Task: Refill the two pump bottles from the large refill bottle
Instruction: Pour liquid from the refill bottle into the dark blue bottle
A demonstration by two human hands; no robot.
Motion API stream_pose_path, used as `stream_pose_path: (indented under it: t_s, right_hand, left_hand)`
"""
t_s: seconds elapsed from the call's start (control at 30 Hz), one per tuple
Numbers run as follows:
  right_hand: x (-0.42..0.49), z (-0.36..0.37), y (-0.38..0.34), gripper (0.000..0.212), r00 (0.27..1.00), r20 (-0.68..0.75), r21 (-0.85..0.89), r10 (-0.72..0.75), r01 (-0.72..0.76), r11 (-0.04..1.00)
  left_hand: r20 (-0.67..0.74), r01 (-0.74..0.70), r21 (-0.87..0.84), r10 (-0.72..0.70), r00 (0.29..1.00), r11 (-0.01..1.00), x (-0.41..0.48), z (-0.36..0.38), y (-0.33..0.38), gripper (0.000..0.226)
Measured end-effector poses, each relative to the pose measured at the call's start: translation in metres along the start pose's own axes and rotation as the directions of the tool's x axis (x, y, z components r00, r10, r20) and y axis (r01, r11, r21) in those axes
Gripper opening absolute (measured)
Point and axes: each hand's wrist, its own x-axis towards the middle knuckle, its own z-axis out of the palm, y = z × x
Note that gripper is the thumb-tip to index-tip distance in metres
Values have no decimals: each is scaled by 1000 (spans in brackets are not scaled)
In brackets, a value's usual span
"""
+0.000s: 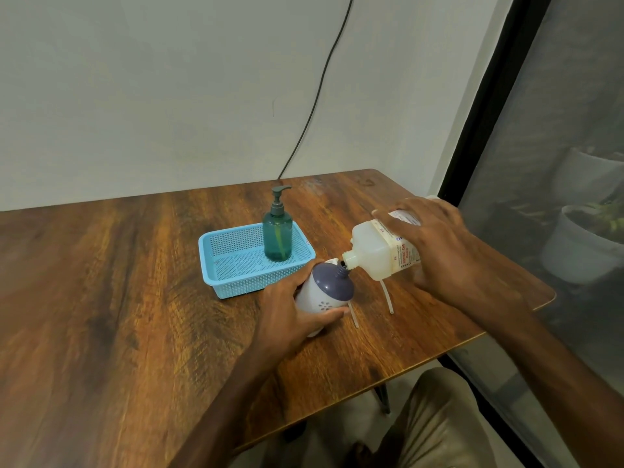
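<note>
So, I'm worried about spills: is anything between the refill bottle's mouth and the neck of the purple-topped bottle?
Nothing visible. The refill bottle, tilted in the right hand, has its mouth right at the open neck of the purple-topped bottle, which the left hand holds. Two white tubes lie below, clear of it.

A basket [236,282] sits on the desk [101,282], right of its middle and nearer the far edge. One pump bottle [278,236] stands upright in the basket's far right corner. Just before the basket's near right corner, the left hand [293,319] holds the second pump bottle [324,292] tilted. To its right the refill bottle [374,251], tipped in the right hand [439,251], has its mouth just over that bottle's neck. A loose tube [386,297] lies on the desk below the refill bottle.
</note>
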Motion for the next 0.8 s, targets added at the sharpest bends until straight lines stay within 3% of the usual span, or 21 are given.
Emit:
stream_pose_path:
  t_s: [0.1, 0.27, 0.4, 0.5, 0.6, 0.8]
  right_hand:
    - [3, 3, 0, 89, 996, 88, 78, 25, -32, 996]
    - [-1, 7, -1, 103, 993, -86, -6, -75, 75, 997]
    - [1, 8, -3, 115, 987, -137, -3, -82, 82, 997]
    - [0, 9, -2, 118, 993, -87, 32, -82, 85, 996]
    - [2, 2, -6, 107, 1000, -1, 37, -20, 20, 999]
    - [3, 8, -6, 115, 992, -109, 14, -67, 69, 998]
  left_hand:
    - [0, 11, 1, -11, 1000, 1000, 0, 0, -1, 91]
    - [-1, 8, -7, -8, 1000, 1000, 0, 0, -2, 92]
    - [-6, 3, 2, -3, 1000, 1000, 0, -1, -1, 91]
    - [-5, 8, 0, -8, 1000, 1000, 0, -2, 0, 90]
    - [-9, 17, -3, -17, 1000, 1000, 1, -2, -2, 91]
    - [-17, 19, -8, -19, 1000, 1000, 1, -2, -4, 90]
